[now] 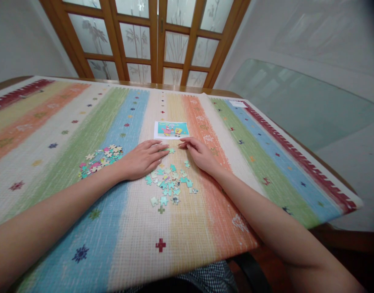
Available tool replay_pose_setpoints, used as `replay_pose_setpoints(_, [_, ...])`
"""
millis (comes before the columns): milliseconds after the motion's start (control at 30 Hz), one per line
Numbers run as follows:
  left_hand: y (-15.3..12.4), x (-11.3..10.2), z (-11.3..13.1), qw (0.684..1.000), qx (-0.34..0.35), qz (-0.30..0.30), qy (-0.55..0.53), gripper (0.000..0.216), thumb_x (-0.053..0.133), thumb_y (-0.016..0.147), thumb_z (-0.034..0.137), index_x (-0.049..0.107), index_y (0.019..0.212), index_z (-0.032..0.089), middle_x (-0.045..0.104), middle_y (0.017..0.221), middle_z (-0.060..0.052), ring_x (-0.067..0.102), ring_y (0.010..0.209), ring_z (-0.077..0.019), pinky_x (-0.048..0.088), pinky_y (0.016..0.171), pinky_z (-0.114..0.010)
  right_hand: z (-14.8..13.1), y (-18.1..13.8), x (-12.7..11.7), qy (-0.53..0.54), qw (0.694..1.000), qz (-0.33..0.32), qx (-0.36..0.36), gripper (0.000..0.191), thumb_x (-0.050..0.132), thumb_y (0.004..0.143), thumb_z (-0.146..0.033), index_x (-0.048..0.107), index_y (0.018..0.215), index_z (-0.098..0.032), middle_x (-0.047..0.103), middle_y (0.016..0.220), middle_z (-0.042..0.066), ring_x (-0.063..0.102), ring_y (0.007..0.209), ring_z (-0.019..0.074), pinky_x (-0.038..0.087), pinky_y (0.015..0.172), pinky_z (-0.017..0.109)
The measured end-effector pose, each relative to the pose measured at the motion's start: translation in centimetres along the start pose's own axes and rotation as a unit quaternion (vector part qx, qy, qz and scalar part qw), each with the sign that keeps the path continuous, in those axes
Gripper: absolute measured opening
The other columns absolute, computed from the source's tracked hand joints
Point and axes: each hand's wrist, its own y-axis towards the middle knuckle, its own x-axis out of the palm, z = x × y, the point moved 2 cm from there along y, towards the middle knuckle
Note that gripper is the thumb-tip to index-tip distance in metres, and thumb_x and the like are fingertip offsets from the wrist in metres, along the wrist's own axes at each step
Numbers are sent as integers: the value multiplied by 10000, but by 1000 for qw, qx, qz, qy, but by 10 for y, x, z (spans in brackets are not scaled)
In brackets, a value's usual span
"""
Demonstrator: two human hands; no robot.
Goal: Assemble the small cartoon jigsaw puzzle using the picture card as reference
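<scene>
Puzzle pieces (167, 191) lie loose on the table between the forearms, a few close to the fingertips; a second heap (97, 165) sits left of them. Just beyond the hands is a small picture card (173, 129). A striped tablecloth (189, 238) covers the table; past it stand wood-framed glass doors (114, 40) between pale walls (16, 40). The left hand (144, 158) lies palm down, fingers stretched; the right hand (200, 154) rests half curled, fingertips close together. I cannot tell whether either holds a piece.
</scene>
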Motion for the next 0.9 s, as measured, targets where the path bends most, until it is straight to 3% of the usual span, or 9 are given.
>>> replay_pose_setpoints(500, [-1,0,0,1000,-14,-14,-10,481,319,1077,360,488,1496,198,471,1578,-27,335,1500,-227,229,1254,-438,-6,0,-3,-76,997,-9,-5,279,497,912,-119,728,1027,-225,763,1058,65,689,1034,214,508,984,445])
replay_pose_setpoints(700, [0,-3,1,999,-17,-28,-4,497,297,1080,361,477,1507,181,443,1596,-48,320,1509,-237,214,1263,-444,-8,0,-4,-53,998,-26,8,190,577,940,-252,734,1044,-228,742,1076,73,674,1028,223,514,960,440])
replay_pose_setpoints(900, [-1,-2,1,999,-19,-25,-6,489,309,1081,365,474,1507,191,451,1590,-60,323,1511,-232,226,1264,-450,-12,-2,-15,-1,994,-105,14,202,668,909,-334,729,1084,-252,707,1147,87,664,1059,230,518,991,443])
